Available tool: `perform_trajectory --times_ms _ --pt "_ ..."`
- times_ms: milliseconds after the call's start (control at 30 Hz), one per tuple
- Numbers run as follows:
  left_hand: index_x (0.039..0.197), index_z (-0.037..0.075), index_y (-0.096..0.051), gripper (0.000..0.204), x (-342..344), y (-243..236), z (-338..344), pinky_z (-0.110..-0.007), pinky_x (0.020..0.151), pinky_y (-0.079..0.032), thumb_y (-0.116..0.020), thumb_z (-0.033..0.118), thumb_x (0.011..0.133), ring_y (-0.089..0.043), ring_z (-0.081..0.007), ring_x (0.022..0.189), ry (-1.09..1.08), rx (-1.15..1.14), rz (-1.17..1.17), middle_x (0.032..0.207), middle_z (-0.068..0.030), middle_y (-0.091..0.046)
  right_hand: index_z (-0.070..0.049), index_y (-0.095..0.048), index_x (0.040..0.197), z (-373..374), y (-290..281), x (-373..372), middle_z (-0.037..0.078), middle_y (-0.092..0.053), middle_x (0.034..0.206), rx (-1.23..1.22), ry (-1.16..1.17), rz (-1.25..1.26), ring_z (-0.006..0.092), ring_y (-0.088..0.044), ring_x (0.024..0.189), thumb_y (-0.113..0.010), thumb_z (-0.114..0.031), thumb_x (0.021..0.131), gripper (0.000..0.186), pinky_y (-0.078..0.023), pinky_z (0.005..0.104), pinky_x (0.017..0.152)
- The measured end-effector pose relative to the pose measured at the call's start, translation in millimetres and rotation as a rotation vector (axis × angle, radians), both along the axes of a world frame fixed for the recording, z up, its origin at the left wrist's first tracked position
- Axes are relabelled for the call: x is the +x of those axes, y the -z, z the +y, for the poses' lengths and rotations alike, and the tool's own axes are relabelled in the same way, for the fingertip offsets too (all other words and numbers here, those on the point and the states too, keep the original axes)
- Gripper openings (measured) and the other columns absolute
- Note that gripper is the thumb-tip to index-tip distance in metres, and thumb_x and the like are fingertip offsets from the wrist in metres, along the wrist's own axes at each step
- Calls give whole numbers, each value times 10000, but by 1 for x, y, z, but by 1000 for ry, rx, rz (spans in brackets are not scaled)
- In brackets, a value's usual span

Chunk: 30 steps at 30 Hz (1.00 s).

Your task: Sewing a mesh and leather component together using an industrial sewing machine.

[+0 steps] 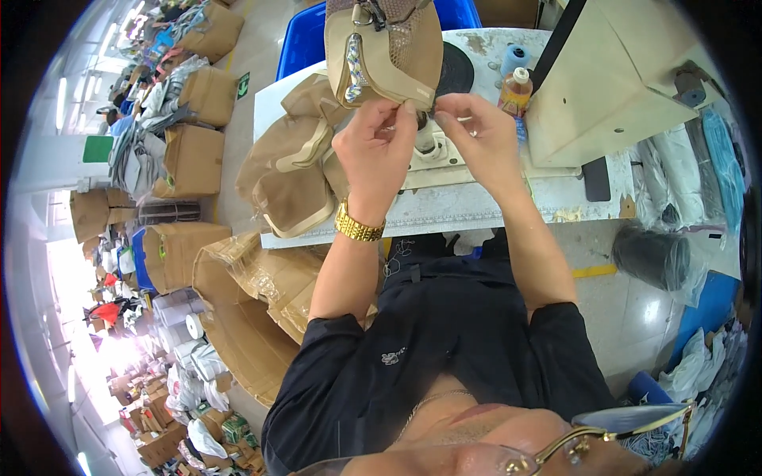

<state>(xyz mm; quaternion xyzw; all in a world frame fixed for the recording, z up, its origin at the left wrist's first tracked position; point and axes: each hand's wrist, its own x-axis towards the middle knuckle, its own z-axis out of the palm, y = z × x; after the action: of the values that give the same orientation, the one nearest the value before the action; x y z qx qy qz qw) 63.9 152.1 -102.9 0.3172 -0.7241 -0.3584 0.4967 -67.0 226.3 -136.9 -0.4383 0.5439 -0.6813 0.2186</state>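
A tan fabric piece (pixel 409 67) with mesh and a patterned cord (pixel 355 67) stands at the top of the view, over the cream sewing machine (pixel 587 87). My left hand (pixel 376 139) is closed, thumb and fingers pinching its lower edge. Close beside it, my right hand (pixel 480 135) is also closed in a pinch by the piece's right corner. What its fingertips hold is too small to make out. More tan pieces (pixel 290 194) lie in a pile left of my left hand, on the worn white table (pixel 468 202).
An orange-labelled bottle (pixel 516 91) and a blue thread cone (pixel 515 57) stand behind my right hand. A blue bin (pixel 303 44) is beyond the table. An open cardboard box (pixel 238 333) sits at the near left; plastic-wrapped rolls (pixel 655 258) lie on the right.
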Motion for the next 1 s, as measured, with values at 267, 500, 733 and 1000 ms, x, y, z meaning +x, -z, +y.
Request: perform_trajectory --times_ms 267,500,733,1000 --pt "873 -17 -661 109 -4 -4 -1 -240 598 -540 -720 66 834 -695 -113 667 -28 -77 54 767 -92 -722 -27 -656 1051 -18 -28 2 135 -682 969 -220 230 566 294 -675 837 -739 -45 756 307 -553 338 710" --pt "914 -25 -669 127 -4 -5 -6 -240 599 -536 -711 73 846 -695 -114 673 -63 -97 35 754 -87 -714 -35 -645 961 -27 -30 -2 124 -667 865 -248 183 614 310 -663 782 -694 -46 795 173 -535 364 660" --pt "932 -61 -663 142 -4 4 -10 -225 615 -532 -708 51 858 -672 -94 681 -42 17 148 783 -87 -715 -44 -646 908 -29 -29 -17 124 -649 798 -184 76 548 299 -651 714 -664 -49 828 82 -509 354 601" --pt "954 -46 -657 140 -6 1 -8 -239 614 -544 -699 41 854 -691 -115 708 -16 1 146 786 -89 -717 -26 -637 961 -23 -31 -17 110 -653 896 -131 -30 452 238 -669 772 -649 -11 812 150 -559 319 696"
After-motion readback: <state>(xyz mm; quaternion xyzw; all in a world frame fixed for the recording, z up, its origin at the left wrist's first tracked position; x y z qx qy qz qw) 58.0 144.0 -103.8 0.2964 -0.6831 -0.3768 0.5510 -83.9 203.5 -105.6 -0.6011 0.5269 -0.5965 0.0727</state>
